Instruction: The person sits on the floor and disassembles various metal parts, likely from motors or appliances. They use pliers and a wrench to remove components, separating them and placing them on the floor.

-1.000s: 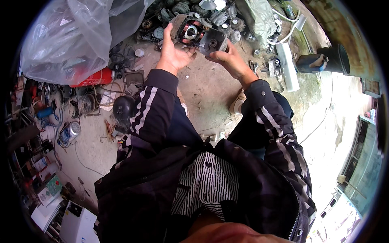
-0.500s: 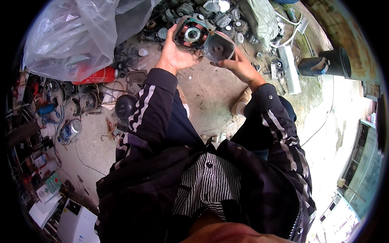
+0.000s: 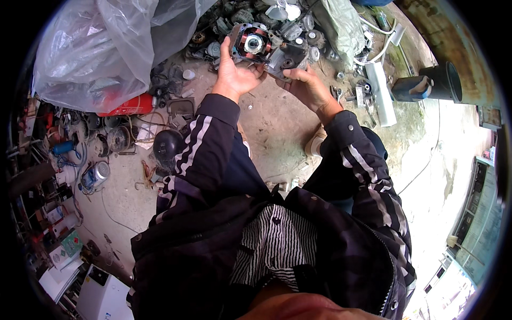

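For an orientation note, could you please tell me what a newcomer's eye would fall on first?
Near the top centre, the left hand holds a copper-wound motor part, beside a grey metal cover in the right hand. A translucent plastic bag fills the upper left, with a red cylinder at its lower edge.

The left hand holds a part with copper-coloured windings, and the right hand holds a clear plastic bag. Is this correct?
Not quite: the right hand holds a grey metal cover, as the head view shows. The left hand does hold a part with copper-coloured windings.
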Available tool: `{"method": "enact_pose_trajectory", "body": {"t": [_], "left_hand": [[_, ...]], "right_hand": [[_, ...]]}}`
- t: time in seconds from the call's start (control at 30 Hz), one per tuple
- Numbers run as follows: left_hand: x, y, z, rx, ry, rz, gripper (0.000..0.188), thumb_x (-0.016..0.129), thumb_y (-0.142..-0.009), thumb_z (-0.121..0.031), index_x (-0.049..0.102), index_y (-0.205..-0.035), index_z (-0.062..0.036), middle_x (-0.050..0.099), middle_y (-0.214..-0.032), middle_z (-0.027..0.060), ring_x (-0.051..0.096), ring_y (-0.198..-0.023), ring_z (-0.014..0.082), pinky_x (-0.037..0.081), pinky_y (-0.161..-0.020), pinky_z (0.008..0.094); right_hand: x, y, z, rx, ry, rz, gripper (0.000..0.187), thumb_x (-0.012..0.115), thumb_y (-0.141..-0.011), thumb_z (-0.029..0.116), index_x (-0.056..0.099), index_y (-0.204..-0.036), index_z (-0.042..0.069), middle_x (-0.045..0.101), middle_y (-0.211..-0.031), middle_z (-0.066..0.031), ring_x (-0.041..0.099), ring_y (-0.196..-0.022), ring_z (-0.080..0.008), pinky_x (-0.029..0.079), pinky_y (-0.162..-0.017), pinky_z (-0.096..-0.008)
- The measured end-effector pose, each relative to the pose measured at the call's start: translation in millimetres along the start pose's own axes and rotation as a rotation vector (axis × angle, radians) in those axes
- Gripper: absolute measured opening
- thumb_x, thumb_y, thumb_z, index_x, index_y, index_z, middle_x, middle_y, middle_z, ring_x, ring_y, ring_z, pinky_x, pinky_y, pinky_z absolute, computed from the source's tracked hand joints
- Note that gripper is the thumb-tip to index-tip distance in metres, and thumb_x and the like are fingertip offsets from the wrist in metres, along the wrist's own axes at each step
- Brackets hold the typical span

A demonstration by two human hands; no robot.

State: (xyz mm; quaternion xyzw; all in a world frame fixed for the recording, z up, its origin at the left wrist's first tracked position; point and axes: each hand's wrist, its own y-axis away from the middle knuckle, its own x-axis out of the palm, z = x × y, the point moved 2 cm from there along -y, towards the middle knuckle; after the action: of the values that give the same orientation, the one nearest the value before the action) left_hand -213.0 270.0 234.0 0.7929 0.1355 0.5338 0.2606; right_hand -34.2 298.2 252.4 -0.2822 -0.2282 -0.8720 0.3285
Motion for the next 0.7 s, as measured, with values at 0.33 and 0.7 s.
{"method": "enact_pose_trajectory", "body": {"t": [0.33, 0.7], "left_hand": [[5, -17, -2, 0.038, 0.120, -0.042, 0.090, 0.055, -0.069, -0.078, 0.048, -0.128, -0.0104, 0.052, -0.118, 0.0132, 0.047, -0.100, 0.0253, 0.039, -0.084, 0.0375], [-7, -31, -4, -0.090, 0.077, -0.130, 0.076, 0.062, -0.066, -0.069, 0.056, -0.115, -0.0122, 0.060, -0.108, 0.0063, 0.054, -0.089, 0.0195, 0.043, -0.079, 0.0346]], "right_hand": [[19, -9, -14, -0.008, -0.251, -0.065, 0.049, 0.067, -0.084, 0.013, 0.044, -0.125, -0.002, 0.055, -0.123, -0.0162, 0.055, -0.113, -0.0253, 0.045, -0.098, -0.0367], [26, 6, -1, -0.462, 0.910, -0.050, 0.088, 0.080, -0.062, 0.010, 0.026, -0.131, 0.003, 0.048, -0.118, -0.0168, 0.056, -0.107, -0.0245, 0.050, -0.089, -0.0365]]}}
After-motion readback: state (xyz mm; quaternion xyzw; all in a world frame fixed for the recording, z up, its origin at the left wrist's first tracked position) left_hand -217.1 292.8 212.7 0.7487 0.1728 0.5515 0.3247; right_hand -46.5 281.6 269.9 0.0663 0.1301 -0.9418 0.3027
